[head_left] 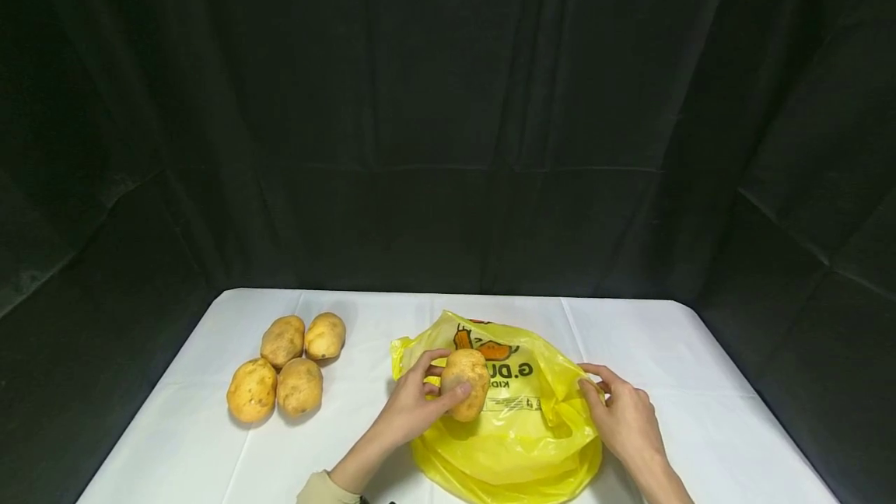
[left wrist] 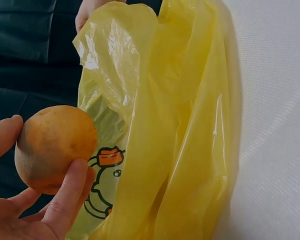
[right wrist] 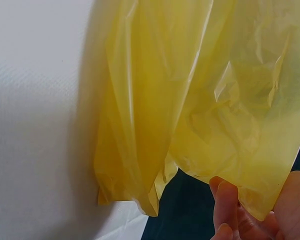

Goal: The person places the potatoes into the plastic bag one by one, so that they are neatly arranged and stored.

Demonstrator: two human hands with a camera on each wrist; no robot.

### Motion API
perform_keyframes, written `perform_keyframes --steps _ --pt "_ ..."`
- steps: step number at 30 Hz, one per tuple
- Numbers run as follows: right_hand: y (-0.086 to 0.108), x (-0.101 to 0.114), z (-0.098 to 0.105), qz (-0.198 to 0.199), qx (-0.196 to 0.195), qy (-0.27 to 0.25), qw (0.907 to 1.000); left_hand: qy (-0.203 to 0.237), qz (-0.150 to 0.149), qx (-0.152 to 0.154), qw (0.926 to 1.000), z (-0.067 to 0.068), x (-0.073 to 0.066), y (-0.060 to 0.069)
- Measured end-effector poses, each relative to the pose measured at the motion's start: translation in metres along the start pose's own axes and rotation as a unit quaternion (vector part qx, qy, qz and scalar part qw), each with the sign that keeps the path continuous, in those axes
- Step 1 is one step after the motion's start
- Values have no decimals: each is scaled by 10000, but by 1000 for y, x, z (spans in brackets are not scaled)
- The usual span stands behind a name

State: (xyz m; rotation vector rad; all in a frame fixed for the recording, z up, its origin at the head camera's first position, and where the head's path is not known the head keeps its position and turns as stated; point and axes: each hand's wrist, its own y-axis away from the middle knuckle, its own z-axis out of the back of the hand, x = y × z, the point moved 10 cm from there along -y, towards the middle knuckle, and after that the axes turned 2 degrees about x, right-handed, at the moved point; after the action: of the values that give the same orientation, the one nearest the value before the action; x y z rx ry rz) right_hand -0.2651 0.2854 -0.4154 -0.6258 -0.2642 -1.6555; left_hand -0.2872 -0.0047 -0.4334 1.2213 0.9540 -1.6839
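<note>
My left hand [head_left: 413,404] grips a potato [head_left: 467,376] between thumb and fingers, over the mouth of a yellow plastic bag [head_left: 507,465]. In the left wrist view the potato [left wrist: 57,147] shows beside the bag's printed inner face. With its thumb and fingers, my right hand [head_left: 625,416] pinches the bag's rim at the right side. The right wrist view shows those fingers [right wrist: 225,202] at the edge of the yellow plastic [right wrist: 230,125]. What lies deeper inside the bag is hidden.
Several potatoes [head_left: 299,387] sit in a close cluster at the left of the white-covered table [head_left: 364,411]. Black cloth [head_left: 448,138] hangs behind the table and along both sides.
</note>
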Motion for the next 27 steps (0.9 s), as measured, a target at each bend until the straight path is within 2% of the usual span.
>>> perform_keyframes --steps 4,11,18,23,27 --pt "0 0 0 1 -7 8 10000 121 -11 62 9999 -3 1 -2" --pt "-1 1 1 21 0 4 10000 -142 47 5 9999 -5 2 -4" --pt "-1 3 0 -19 59 1 10000 -120 146 3 9998 -5 9 -4" --pt "-2 4 0 -15 68 32 10000 -209 171 7 9996 -7 13 -8" --pt "-2 2 1 -61 96 42 9999 -272 319 27 9991 -9 18 -12"
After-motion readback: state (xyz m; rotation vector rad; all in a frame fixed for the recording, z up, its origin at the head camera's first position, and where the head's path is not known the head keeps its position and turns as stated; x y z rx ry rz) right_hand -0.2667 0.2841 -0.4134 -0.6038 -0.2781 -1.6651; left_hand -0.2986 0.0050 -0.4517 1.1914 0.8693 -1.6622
